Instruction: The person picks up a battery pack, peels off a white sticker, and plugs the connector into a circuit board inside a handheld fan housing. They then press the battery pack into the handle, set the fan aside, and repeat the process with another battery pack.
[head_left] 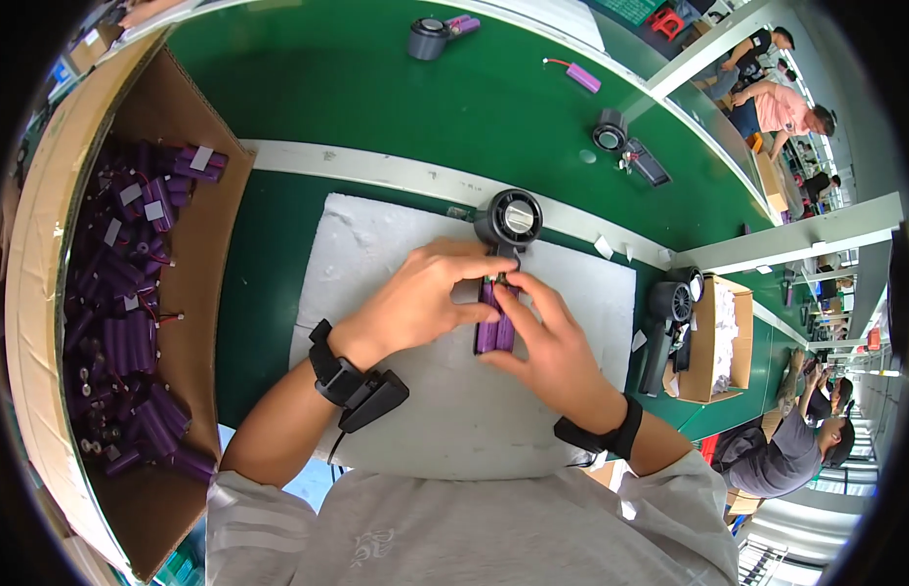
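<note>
On a white foam sheet [376,220] in front of me lies a black handheld fan [516,217], its round head pointing away. A purple battery pack [489,334] of two cells sits along its handle. My left hand [420,298] comes from the left, index finger at the fan's neck and thumb against the pack's upper left side. The right hand [557,347] grips the pack from the right, thumb near its lower end and fingers by its upper end. Small wiring shows between the fingertips, too fine to make out.
A deep cardboard box [195,322] of purple battery packs [132,342] stands at left. At right are more fans [659,332] and a small carton [733,337]. Beyond a white rail [376,168], fan parts [430,39] and a loose pack [583,78] lie on the green bench. Other people work farther right.
</note>
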Demonstrator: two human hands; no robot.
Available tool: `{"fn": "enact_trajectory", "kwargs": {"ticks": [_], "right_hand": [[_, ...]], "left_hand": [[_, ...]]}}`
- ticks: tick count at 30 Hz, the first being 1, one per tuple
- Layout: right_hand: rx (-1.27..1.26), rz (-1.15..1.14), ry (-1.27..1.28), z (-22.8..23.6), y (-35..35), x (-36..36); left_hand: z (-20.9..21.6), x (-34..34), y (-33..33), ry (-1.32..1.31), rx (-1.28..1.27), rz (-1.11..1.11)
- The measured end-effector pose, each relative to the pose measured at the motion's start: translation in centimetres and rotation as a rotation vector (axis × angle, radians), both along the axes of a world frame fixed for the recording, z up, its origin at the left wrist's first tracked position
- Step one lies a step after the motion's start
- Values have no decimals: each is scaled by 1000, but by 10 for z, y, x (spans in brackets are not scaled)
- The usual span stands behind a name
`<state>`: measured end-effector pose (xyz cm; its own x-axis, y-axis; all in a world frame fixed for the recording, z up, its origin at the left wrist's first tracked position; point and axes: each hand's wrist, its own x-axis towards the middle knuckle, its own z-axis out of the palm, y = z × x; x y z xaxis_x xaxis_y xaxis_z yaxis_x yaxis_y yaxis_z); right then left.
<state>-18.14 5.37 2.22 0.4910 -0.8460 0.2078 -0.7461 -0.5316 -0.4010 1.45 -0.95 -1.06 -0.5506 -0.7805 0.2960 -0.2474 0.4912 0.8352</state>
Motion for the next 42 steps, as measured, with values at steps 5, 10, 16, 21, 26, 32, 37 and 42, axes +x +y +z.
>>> {"fn": "enact_trajectory", "kwargs": {"ticks": [5,10,16,21,26,32,37,42], "right_hand": [[-114,-129,28,-6,-95,-7],[-265,-368,225,19,-210,-44],[75,-635,430,0,-269,-231],[30,-641,422,-4,-245,-220],[286,-471,229,35,-215,-170],[693,-380,-366,12,-82,-47],[631,-289,-604,-8,-31,-21],[964,6,251,96,-66,6]], "left_hand": [[-3,-1,-4,-1,-24,184],[-10,3,-8,42,36,189],[-9,-6,-13,105,42,116],[-17,-1,-14,88,-50,164],[-23,-3,-9,92,-132,188],[5,1,-3,112,105,97],[13,2,4,77,138,4],[4,0,3,19,38,21]]}}
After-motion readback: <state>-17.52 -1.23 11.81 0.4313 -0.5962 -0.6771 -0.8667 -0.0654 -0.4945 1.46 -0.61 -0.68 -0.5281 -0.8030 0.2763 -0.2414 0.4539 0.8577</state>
